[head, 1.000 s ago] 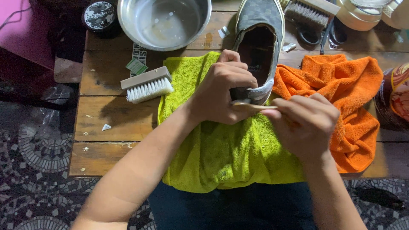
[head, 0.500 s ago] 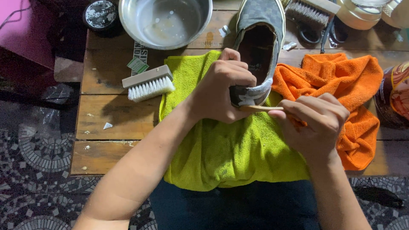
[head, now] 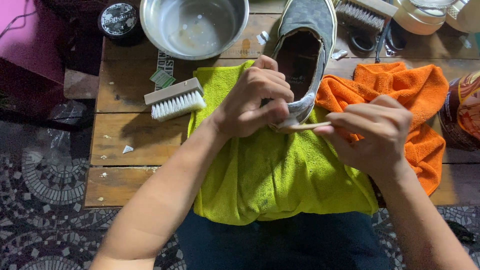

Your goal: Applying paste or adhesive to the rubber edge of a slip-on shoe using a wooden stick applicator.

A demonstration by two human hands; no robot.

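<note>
L hand [head: 255, 102]: clamped round heel of grey slip-on shoe [head: 307, 45], on lime towel [head: 270, 175] at table edge | R hand [head: 375, 135]: pinching thin wooden-handled brush [head: 305, 126] | change: R hand drifted right, bristles at heel rim | scrubbing strokes ongoing

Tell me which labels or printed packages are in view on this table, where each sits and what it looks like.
Round black tin, far left corner: lid with a pale printed label.
Small green paper tag, lying flat above the white-bristled brush.
Dark printed panel on the wood, beside the metal bowl.
Brown container, right edge: red and gold label.
</note>
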